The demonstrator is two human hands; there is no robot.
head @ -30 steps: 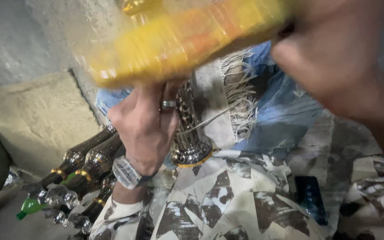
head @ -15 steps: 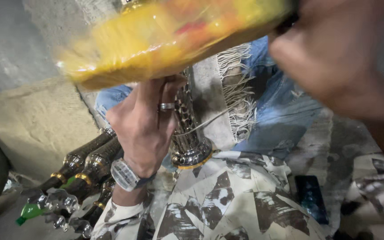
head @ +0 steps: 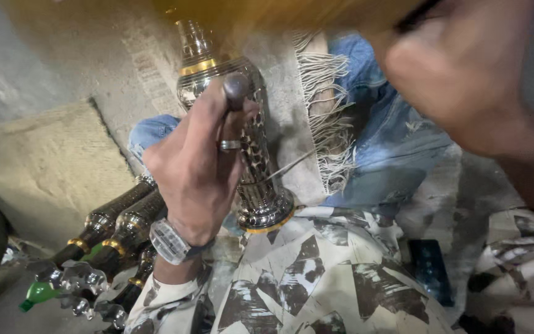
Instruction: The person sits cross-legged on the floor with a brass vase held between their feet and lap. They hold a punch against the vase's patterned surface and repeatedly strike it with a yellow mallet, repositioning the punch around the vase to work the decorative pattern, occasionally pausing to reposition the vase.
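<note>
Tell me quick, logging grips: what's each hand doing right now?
Left hand: closed around the patterned metal vase.
Right hand: blurred and close; seems to grip something yellow, cannot be told.

Two hands in view: left hand (head: 196,167), right hand (head: 465,68). One upright metal vase (head: 251,154). One ring (head: 230,145), one wristwatch (head: 169,241). At least two dark vases (head: 118,222) lying down; more unclear.
</note>
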